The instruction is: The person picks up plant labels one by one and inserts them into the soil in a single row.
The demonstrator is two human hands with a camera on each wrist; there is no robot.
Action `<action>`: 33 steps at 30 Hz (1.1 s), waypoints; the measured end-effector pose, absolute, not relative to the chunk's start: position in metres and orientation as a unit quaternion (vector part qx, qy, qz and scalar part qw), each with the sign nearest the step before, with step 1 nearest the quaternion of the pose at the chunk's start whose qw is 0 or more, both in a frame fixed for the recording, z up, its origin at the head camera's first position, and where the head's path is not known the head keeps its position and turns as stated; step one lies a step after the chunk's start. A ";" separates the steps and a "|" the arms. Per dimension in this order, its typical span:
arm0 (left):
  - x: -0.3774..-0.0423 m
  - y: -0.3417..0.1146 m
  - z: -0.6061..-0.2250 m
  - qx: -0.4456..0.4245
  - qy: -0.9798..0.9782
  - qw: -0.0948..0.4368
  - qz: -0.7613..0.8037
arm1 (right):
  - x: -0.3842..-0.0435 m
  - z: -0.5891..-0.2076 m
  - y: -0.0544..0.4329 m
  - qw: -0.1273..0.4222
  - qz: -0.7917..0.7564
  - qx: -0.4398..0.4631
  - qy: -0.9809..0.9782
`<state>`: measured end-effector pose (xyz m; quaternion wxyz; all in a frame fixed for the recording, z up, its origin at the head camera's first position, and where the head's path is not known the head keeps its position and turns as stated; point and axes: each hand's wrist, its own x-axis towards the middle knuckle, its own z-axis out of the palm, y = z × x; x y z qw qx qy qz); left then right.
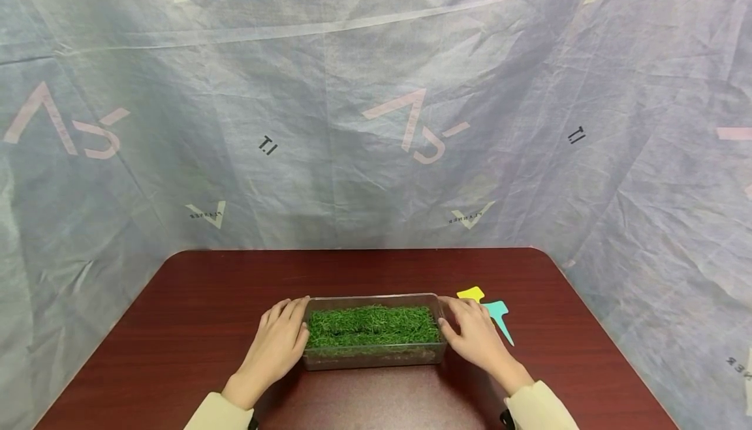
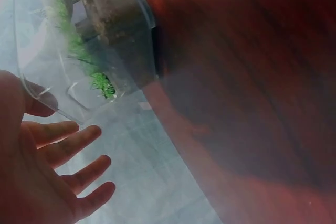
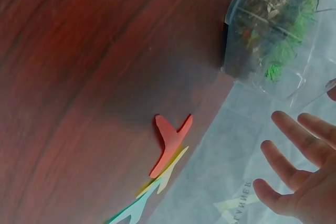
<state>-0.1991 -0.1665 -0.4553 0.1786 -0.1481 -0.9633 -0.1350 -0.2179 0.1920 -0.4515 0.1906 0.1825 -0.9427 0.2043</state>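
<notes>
A clear plastic box (image 1: 376,357) stands on the table, long side toward me. Inside lie strips of green grass (image 1: 373,319), with brown soil (image 3: 252,35) showing through the wall. At the box's left end my left hand (image 1: 275,338) holds the rim; its thumb shows through the plastic and the other fingers spread outside. My right hand (image 1: 477,337) holds the opposite end by the rim, fingers extended. Right of that hand lie a yellow plant label (image 1: 472,293) and a turquoise one (image 1: 498,316). A red label (image 3: 169,142) appears beside them in the right wrist view, hidden in the head view.
The dark red wooden table (image 1: 205,312) has rounded far corners. Grey printed cloth (image 1: 329,175) hangs behind the table and along both sides.
</notes>
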 end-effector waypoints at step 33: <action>-0.207 -0.167 -0.465 -0.156 -0.955 0.193 -0.162 | -0.243 -0.470 0.228 0.142 0.099 0.114 -0.978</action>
